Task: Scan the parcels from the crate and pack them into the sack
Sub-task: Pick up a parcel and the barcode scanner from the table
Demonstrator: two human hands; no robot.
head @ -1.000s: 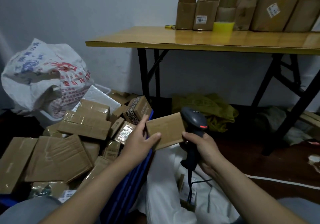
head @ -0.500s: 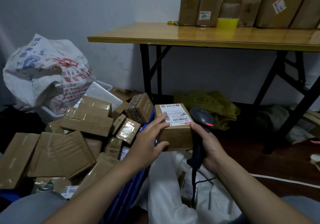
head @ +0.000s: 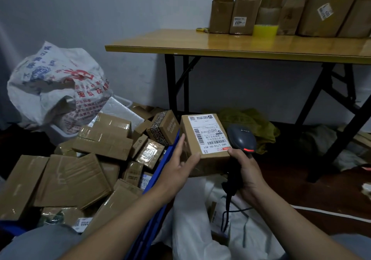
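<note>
In the head view, right over the mouth of the sack (head: 192, 223), I've got one parcel (head: 200, 159) raised in front of me. My left hand (head: 178, 165) clamps its left side, thumb on the front face and fingers behind, so the label (head: 208, 133) faces up and towards the camera. I judge that tilt is there to give the scanner (head: 242, 137) a clean look at the barcodes. My right hand (head: 248, 173) is wrapped round the scanner's handle, its thumb tip touching the parcel's near right corner to steady it. The scanner head sits just beside the label with its red light showing, so I'd say the scan is the step in hand. Its cable (head: 227, 205) hangs down into the sack.

To my left, the blue crate (head: 169, 151) is heaped with more boxes (head: 80, 179), so much of the task looks undone. The sack lies open below both hands, I'd guess so that a scanned parcel need only be lowered straight in. A few items show inside it, though I cannot tell how many.
</note>
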